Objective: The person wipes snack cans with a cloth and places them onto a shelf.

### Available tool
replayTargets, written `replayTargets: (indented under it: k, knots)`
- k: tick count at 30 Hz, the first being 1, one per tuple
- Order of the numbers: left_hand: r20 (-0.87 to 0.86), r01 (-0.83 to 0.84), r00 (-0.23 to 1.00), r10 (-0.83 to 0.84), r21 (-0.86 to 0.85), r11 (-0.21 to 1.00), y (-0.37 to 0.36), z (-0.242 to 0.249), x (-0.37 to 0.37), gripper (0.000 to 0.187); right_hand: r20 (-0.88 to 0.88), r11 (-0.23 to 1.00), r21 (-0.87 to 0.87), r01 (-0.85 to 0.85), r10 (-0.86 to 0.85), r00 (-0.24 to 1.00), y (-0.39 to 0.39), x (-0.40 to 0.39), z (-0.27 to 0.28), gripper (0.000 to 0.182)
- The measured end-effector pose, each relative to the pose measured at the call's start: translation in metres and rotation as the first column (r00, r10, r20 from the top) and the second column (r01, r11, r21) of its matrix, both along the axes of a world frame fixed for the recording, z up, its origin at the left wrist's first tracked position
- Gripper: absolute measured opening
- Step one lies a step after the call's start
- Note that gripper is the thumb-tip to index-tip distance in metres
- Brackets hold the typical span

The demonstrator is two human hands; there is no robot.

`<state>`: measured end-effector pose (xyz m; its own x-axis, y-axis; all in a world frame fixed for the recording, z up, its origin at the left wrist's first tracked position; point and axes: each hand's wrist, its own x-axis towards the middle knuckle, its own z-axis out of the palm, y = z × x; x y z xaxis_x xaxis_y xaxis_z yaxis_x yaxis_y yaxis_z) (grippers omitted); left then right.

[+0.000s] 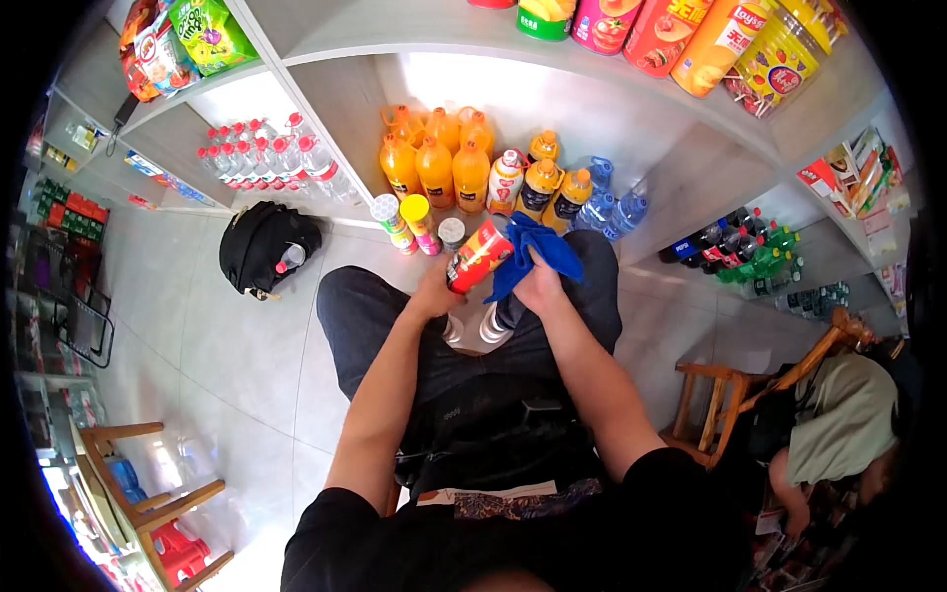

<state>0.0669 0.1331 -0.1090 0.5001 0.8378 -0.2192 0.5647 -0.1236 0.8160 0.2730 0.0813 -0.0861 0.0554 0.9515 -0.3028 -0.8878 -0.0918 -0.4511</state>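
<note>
Between my knees my left hand (432,292) grips the lower end of a red chip canister (478,257), which tilts up to the right. My right hand (538,283) is closed on a blue cloth (538,255), bunched against the canister's upper end. Just beyond the canister stand a grey-topped can (451,233), a yellow-lidded canister (418,219) and a grey-lidded canister (389,217) on the floor. The fingertips under the cloth are partly hidden.
Orange juice bottles (434,170) and blue-tinted bottles (596,211) fill the low shelf ahead. Chip canisters (663,35) line the shelf above. A black backpack (258,247) lies left. Soda bottles (735,247) stand right, near a wooden chair (712,400) and another person (838,414).
</note>
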Motion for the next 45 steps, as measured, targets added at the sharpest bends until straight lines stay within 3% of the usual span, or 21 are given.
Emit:
replayTargets:
  k: [2, 6, 9, 12, 16, 19, 22, 25, 27, 31, 33, 36, 39, 42, 43, 45]
  knots:
    - [0.179, 0.143, 0.979, -0.098, -0.264, 0.954, -0.008, 0.009, 0.006, 0.084, 0.070, 0.997, 0.006, -0.074, 0.073, 0.995, -0.003, 0.003, -0.029, 0.029]
    - [0.309, 0.248, 0.941, -0.134, -0.367, 0.896, -0.024, 0.024, 0.020, 0.086, 0.504, 0.998, 0.063, -0.020, -0.015, 0.864, -0.006, -0.008, -0.001, 0.018]
    - [0.408, 0.326, 0.901, -0.145, -0.420, 0.847, -0.020, 0.022, 0.021, 0.084, 0.435, 0.997, -0.012, -0.075, 0.073, 0.898, -0.010, -0.012, -0.009, 0.018]
    - [0.447, 0.305, 0.894, 0.019, -0.642, 0.703, -0.020, 0.039, 0.022, 0.078, 0.489, 0.987, -0.076, -0.145, 0.164, 0.857, -0.010, -0.014, -0.016, 0.023]
    - [0.500, 0.226, 0.858, 0.114, -0.569, 0.791, -0.017, 0.027, 0.022, 0.074, 0.533, 0.981, -0.108, -0.163, 0.196, 0.823, -0.009, -0.017, -0.014, 0.022]
    - [0.484, 0.046, 0.817, 0.312, -0.594, 0.803, -0.009, 0.012, 0.017, 0.076, 0.537, 0.977, -0.111, -0.183, 0.213, 0.816, -0.006, -0.017, -0.005, 0.020]
    - [0.530, 0.076, 0.780, 0.332, -0.607, 0.791, -0.010, 0.012, 0.018, 0.076, 0.515, 0.943, -0.182, -0.278, 0.332, 0.790, -0.008, -0.013, -0.003, 0.019]
    - [0.636, 0.245, 0.670, 0.384, -0.677, 0.694, -0.014, 0.026, 0.017, 0.073, 0.577, 0.933, -0.241, -0.268, 0.360, 0.734, -0.007, -0.017, -0.006, 0.020]
    - [0.626, 0.255, 0.645, 0.438, -0.717, 0.649, -0.016, 0.034, 0.016, 0.071, 0.642, 0.939, -0.272, -0.211, 0.340, 0.688, -0.012, -0.022, 0.008, 0.021]
    - [0.556, 0.286, 0.618, 0.556, -0.818, 0.499, -0.015, 0.034, 0.015, 0.073, 0.751, 0.931, -0.208, -0.299, 0.348, 0.562, -0.014, -0.020, -0.017, 0.029]
    - [0.572, 0.256, 0.634, 0.521, -0.791, 0.556, -0.015, 0.031, 0.017, 0.075, 0.819, 0.941, -0.192, -0.279, 0.310, 0.483, -0.012, -0.023, -0.027, 0.034]
    - [0.597, 0.237, 0.627, 0.501, -0.759, 0.606, -0.015, 0.026, 0.018, 0.074, 0.783, 0.928, -0.151, -0.342, 0.323, 0.531, -0.012, -0.020, -0.022, 0.038]
    - [0.623, 0.232, 0.587, 0.518, -0.742, 0.629, -0.014, 0.021, 0.016, 0.070, 0.839, 0.900, -0.210, -0.382, 0.366, 0.401, -0.012, -0.018, -0.007, 0.021]
    - [0.641, 0.255, 0.544, 0.542, -0.741, 0.621, -0.015, 0.026, 0.013, 0.075, 0.894, 0.857, -0.110, -0.504, 0.306, 0.326, -0.003, -0.012, -0.066, 0.017]
    - [0.648, 0.273, 0.531, 0.546, -0.741, 0.613, -0.015, 0.029, 0.014, 0.078, 0.870, 0.842, -0.187, -0.506, 0.381, 0.313, -0.004, -0.013, -0.064, 0.017]
    - [0.648, 0.257, 0.515, 0.561, -0.741, 0.620, -0.014, 0.022, 0.014, 0.079, 0.900, 0.843, -0.190, -0.503, 0.354, 0.254, -0.007, -0.011, -0.052, 0.032]
